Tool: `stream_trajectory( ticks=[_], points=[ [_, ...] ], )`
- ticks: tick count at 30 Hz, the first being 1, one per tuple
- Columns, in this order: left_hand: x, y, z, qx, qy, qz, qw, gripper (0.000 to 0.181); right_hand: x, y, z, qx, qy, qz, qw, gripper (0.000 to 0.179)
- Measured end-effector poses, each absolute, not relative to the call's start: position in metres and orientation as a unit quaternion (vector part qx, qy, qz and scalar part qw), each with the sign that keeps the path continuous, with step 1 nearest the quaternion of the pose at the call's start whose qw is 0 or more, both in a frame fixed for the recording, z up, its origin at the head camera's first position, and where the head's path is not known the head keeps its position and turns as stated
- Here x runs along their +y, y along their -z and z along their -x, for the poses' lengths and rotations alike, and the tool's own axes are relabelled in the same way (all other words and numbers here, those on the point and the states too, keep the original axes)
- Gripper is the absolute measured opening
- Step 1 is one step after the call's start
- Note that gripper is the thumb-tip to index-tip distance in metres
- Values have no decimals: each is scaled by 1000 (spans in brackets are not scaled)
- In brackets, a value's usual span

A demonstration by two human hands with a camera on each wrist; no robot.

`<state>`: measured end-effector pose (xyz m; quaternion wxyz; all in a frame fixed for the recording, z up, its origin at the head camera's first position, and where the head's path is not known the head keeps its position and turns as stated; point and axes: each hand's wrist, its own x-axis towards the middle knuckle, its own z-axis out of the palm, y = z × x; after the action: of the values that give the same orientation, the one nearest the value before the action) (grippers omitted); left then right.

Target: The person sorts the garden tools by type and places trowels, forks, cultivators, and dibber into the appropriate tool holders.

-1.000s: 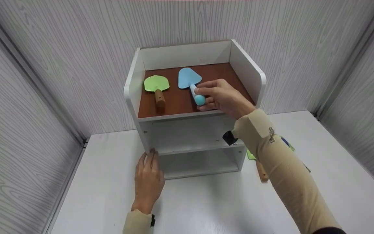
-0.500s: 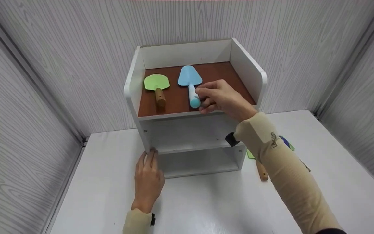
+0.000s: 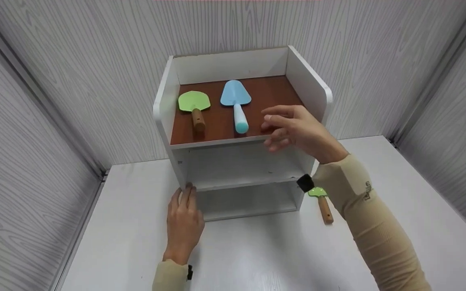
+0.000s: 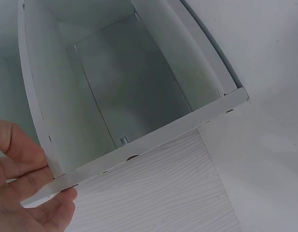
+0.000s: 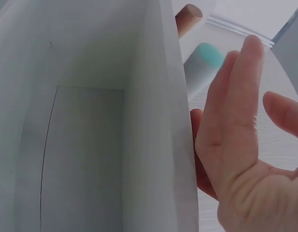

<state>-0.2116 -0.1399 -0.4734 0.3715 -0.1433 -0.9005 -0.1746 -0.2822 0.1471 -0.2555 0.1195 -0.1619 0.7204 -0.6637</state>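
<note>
On the brown top of a small white shelf unit (image 3: 164, 109) lie two spatulas side by side. The blue spatula (image 3: 235, 95) has a rounded triangular blade and a white handle with a turquoise end. To its left is a green spatula (image 3: 193, 102) with a wooden handle. My right hand (image 3: 299, 128), fingers loosely bent and holding nothing, is just right of the blue handle, over the top's front edge. With my left hand (image 3: 184, 224) I grip the unit's lower left front edge; the left wrist view shows fingers (image 4: 28, 186) on both sides of the panel.
Right of the unit, a green slotted utensil (image 3: 324, 206) with a wooden handle lies on the white table (image 3: 241, 258), partly behind my right sleeve (image 3: 378, 226). Raised side walls border the unit's top. Wood-grain panels (image 3: 95, 60) enclose the table.
The blue spatula's handle has swung left and settled on the top. My right hand has let go of it and drawn back right. The left hand stays put.
</note>
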Motion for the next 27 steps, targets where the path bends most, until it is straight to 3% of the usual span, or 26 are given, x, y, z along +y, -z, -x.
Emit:
stream_trajectory(
  ticks=[27],
  points=[
    [-141,475,212,-901,164,145,374,53,210,291,245,726,649,197,113,37]
  ],
)
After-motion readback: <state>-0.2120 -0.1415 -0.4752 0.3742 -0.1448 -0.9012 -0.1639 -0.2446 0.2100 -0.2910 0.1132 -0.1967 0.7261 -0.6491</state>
